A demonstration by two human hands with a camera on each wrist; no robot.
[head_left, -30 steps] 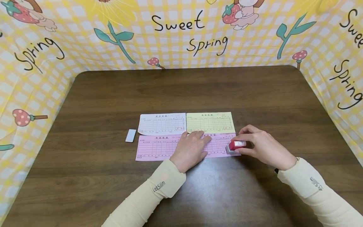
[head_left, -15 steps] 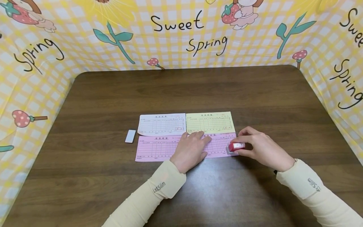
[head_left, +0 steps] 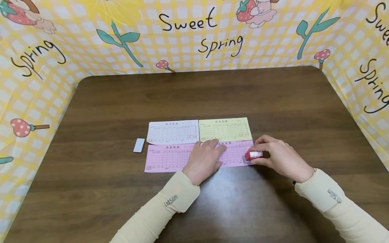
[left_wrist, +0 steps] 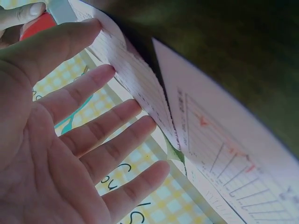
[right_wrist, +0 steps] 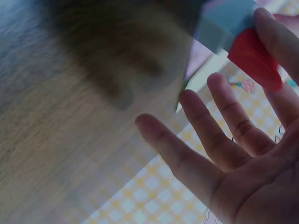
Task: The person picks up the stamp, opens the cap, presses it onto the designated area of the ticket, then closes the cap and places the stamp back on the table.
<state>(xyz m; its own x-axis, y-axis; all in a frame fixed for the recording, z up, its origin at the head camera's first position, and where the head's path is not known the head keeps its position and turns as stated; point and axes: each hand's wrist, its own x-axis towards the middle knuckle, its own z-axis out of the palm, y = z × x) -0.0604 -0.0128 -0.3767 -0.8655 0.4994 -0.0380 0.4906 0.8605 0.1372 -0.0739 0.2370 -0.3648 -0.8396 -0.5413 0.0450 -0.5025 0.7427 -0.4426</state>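
In the head view my right hand pinches a red self-inking stamp between thumb and fingers. The stamp's grey base is down at the lower right of the right-hand pink receipt slip. In the right wrist view the other fingers are extended beside the red stamp body. My left hand rests with spread fingers across the pink slips, hiding where the left-hand pink slip meets the other. A white slip and a yellow slip lie behind them, each with a small red mark at lower right.
A small white rectangular piece lies left of the slips. The brown wooden table extends around them, and a yellow checked cloth stands along its back and sides.
The stamp has shifted very slightly left with my right hand. My left hand stays in place on the pink slips. The head view has tilted a little.
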